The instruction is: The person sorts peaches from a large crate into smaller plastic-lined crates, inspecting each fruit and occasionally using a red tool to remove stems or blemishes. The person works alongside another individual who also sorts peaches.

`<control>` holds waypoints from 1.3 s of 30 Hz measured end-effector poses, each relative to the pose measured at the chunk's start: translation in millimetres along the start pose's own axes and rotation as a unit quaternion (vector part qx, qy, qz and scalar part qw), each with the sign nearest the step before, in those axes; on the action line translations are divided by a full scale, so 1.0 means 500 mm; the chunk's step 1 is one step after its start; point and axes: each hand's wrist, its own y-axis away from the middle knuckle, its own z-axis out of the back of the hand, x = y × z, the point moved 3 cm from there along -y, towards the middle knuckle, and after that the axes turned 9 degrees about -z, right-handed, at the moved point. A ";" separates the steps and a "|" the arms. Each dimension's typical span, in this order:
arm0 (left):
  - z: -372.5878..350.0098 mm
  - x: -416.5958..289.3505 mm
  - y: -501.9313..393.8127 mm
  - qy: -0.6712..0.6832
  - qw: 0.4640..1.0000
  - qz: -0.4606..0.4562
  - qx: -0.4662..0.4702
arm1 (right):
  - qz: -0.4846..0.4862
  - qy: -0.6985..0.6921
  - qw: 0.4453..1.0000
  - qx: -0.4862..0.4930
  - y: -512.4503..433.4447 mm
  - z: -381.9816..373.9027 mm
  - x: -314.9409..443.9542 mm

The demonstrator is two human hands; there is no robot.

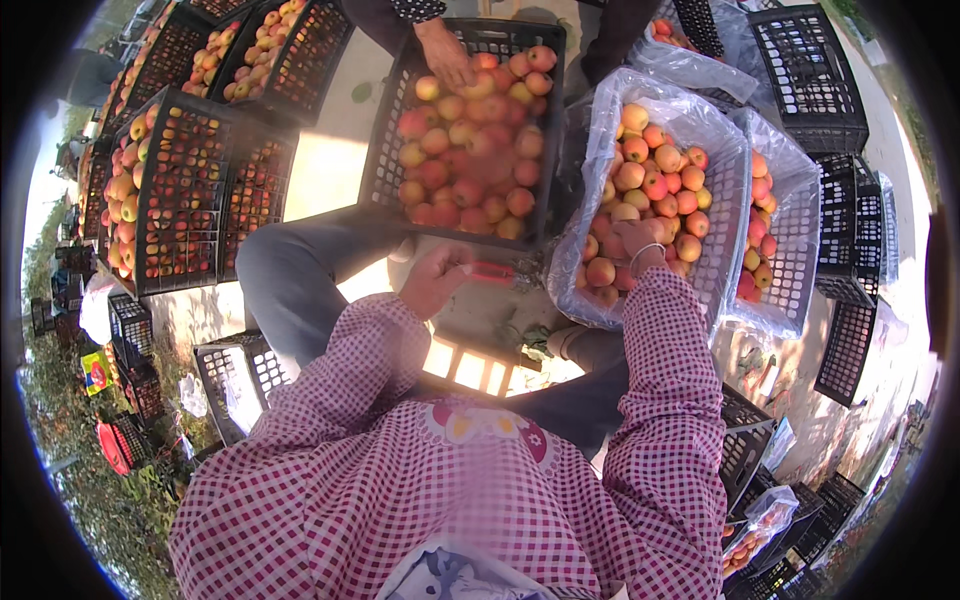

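Note:
My left hand [435, 279] is closed around a small red-handled tool [492, 271], perhaps fruit snips; its tip blurs against the ground. My right hand [639, 237] reaches into a black plastic crate lined with clear plastic film [718, 217]. Red and yellow apples [666, 181] fill the crate's left part, and my fingers are down among them. Whether they grip an apple cannot be made out. Straight ahead stands an unlined black crate [384, 161] full of apples [469, 191], just beyond my left hand.
Another person's hand [446, 58] touches the apples at the far side of the unlined crate. A second film-lined crate [791, 217] stands to the right. Stacked apple crates [184, 195] rise on the left. More black crates [814, 75] stand at the far right.

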 end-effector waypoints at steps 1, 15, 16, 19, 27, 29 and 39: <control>0.002 0.010 0.007 -0.009 0.998 0.064 0.006 | 0.077 0.248 0.965 -0.020 0.010 0.008 0.027; 0.048 0.052 -0.021 -0.190 0.979 0.056 0.054 | 0.121 -0.170 0.968 -0.139 0.228 0.088 0.217; 0.053 0.047 -0.029 -0.188 0.978 0.074 0.059 | 0.132 -0.063 0.975 -0.169 0.220 0.084 0.222; 0.068 0.032 -0.056 -0.193 0.981 0.028 0.001 | 0.105 -0.115 0.977 -0.148 0.191 0.084 0.215; 0.109 0.040 -0.114 -0.318 0.937 -0.066 -0.125 | 0.175 -0.253 0.924 -0.225 0.163 0.111 0.199; 0.110 0.041 -0.127 -0.362 0.919 -0.075 -0.134 | 0.179 -0.273 0.920 -0.215 0.163 0.113 0.197; 0.079 0.042 -0.207 -0.466 0.869 0.044 -0.163 | 0.143 -0.198 0.960 -0.137 0.175 0.105 0.205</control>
